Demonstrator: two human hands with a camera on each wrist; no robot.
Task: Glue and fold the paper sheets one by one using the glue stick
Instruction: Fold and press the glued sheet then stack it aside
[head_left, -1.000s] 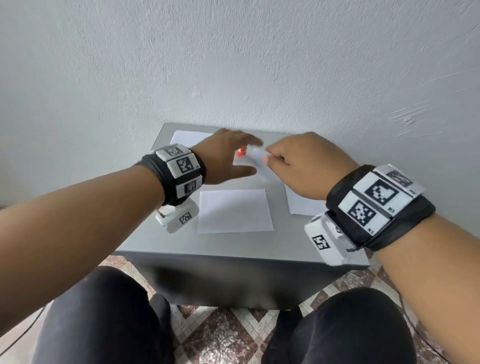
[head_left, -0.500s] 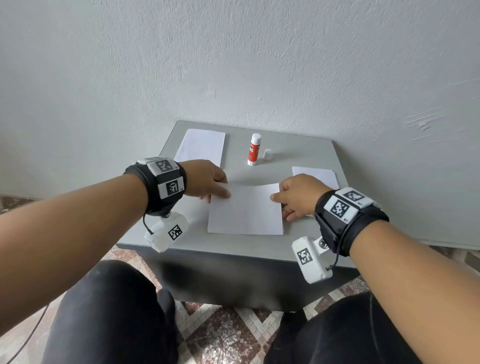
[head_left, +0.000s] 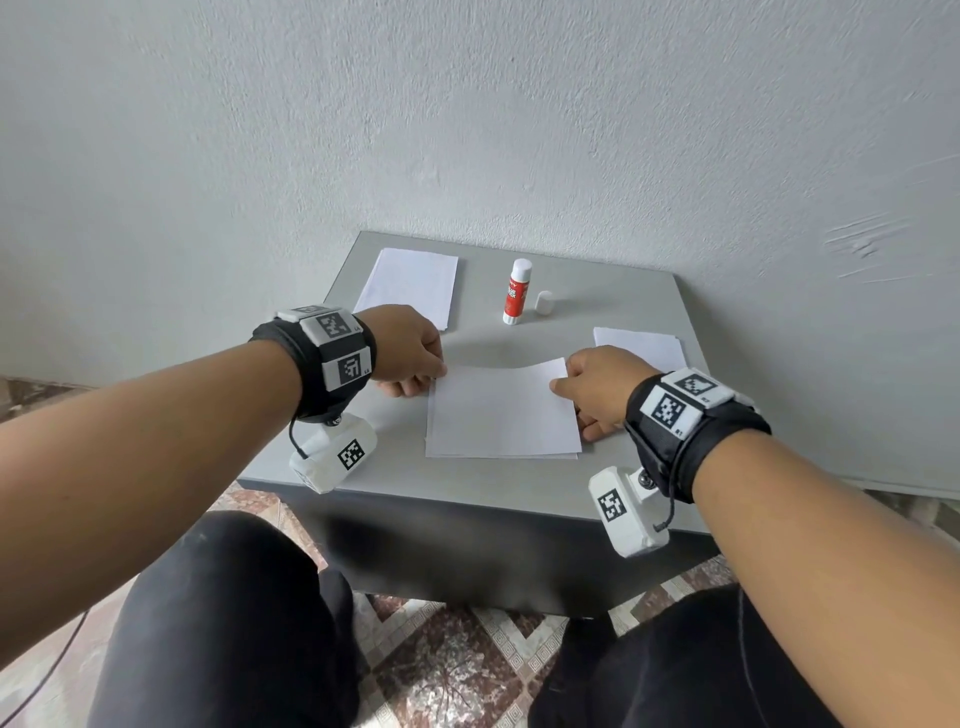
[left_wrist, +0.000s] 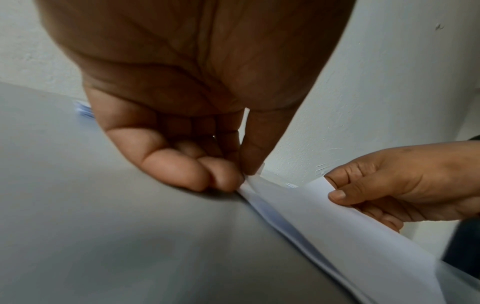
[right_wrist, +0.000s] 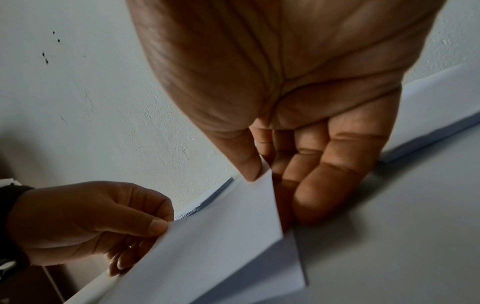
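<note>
Because the sheet (head_left: 501, 410) is lifted only at its far corners while its near edge lies on the tabletop (head_left: 613, 306) near the front edge, an uneven pull from either side could skew it, so the far edge would land crooked and the glued fold would set misaligned; the middle already sags between the two grips and could crease. At the sheet's far left corner, the left hand (head_left: 410, 351) has thumb and curled fingers pinched together on the paper. Past the sheet toward the back edge stands the glue stick (head_left: 517, 292), uncapped, its cap (head_left: 544, 303) just beside it. At the far right corner, the right hand (head_left: 597, 387) pinches the paper between thumb and forefinger, its other fingers fairly straight, their tips on the tabletop.
</note>
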